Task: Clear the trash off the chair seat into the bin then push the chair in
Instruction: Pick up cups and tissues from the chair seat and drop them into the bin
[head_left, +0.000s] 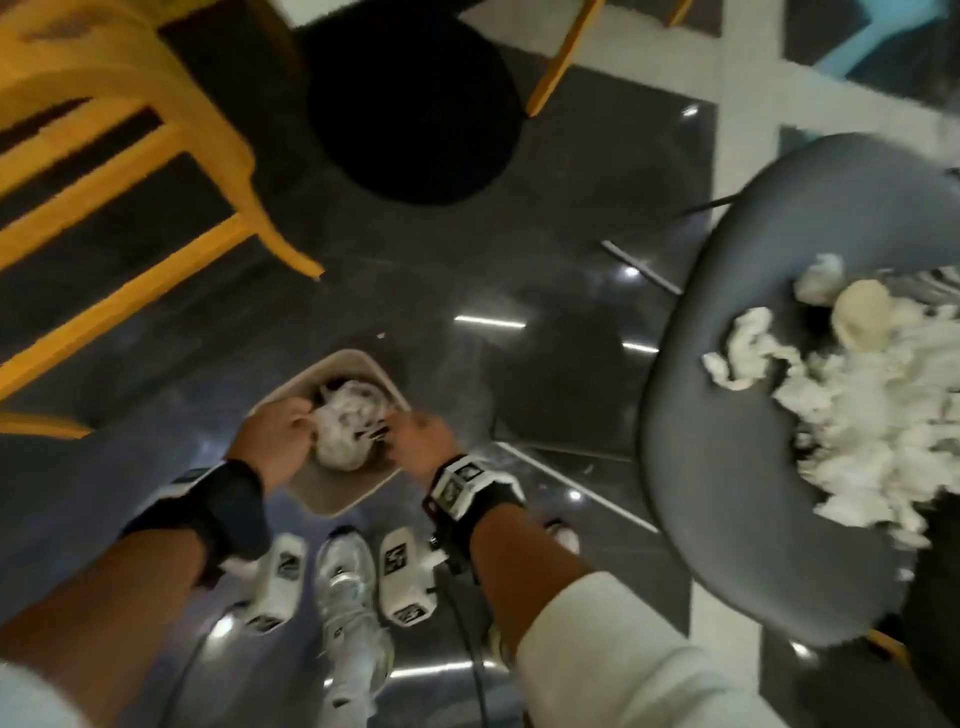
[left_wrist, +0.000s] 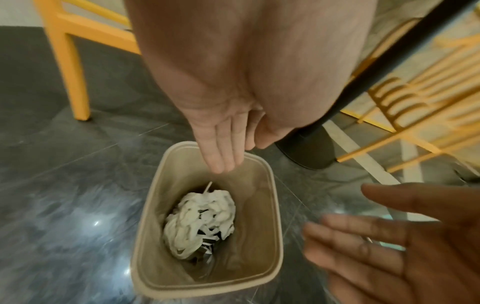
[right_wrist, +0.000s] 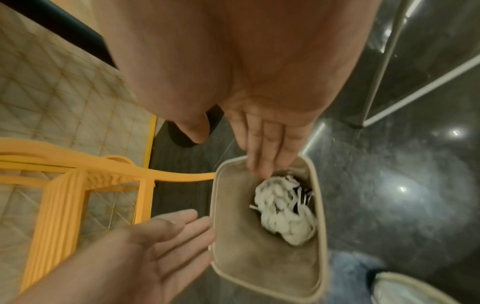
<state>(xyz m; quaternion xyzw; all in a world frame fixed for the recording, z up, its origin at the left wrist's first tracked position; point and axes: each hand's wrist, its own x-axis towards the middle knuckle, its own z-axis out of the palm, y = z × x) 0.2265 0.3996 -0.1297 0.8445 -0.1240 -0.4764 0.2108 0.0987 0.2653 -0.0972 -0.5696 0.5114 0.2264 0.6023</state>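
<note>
Trash: 1 wad of shredded white paper (left_wrist: 200, 222) sits low inside the beige bin (left_wrist: 275, 205) on the dark tiled floor (left_wrist: 64, 205). A larger heap of the same white scraps (head_left: 857, 415) is on the grey chair seat (head_left: 727, 441), to our right in the head view and well apart from the bin.

Hands: left hand (left_wrist: 221, 148) and right hand (right_wrist: 267, 144) both hover over the bin mouth, fingers straight and spread, palms bare, holding nothing.

Judgement: 1 load is in and the seat is far from clear. To do this step well, we gather the loose scraps into 1 tight bundle between both palms, carry it low over the rim, and let go only once directly above the opening, since light shreds drift.

Around: a yellow chair (head_left: 104, 182) stands to the left, and a black round base (head_left: 415, 104) lies beyond the bin.
</note>
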